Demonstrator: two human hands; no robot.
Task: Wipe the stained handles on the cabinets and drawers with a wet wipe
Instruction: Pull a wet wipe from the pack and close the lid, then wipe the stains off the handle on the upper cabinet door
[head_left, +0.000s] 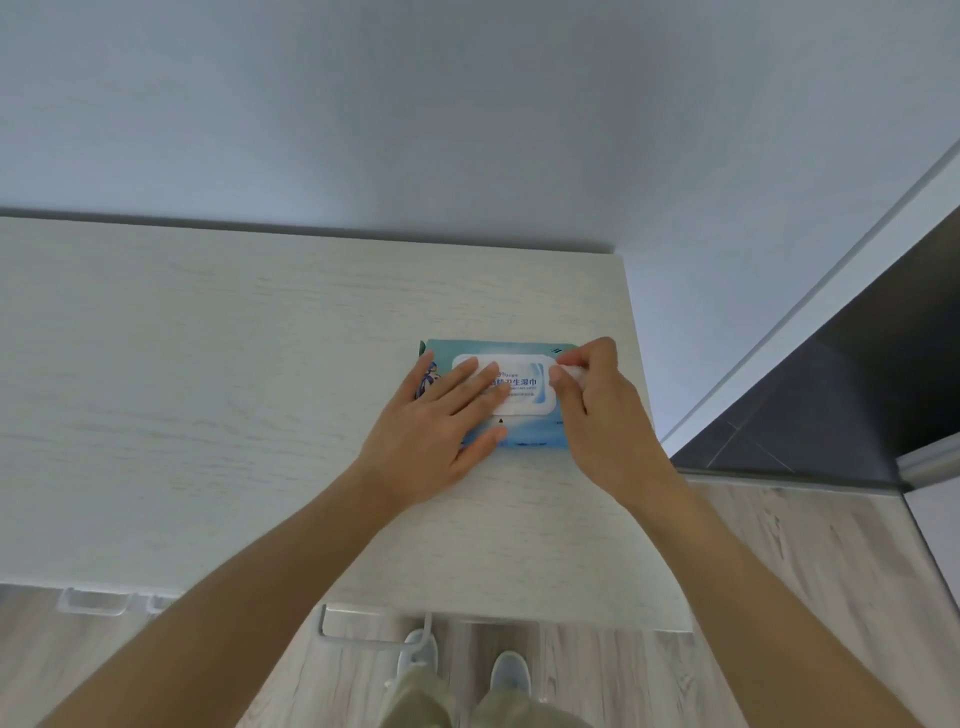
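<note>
A pale wood-grain cabinet top (208, 389) met a grey wall (467, 104). At centre-right, the left hand (436, 421) pressed flat, fingers spread, on the wet wipe pack (524, 415); the right hand (597, 405) pinched its white flap (569, 371).

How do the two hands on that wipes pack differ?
The left hand lies flat with straight fingers on the wet wipes pack; the right hand is curled, pinching something white at its right end. Left covers the label's left part; right sits at the edge. Both touch the pack.
</note>
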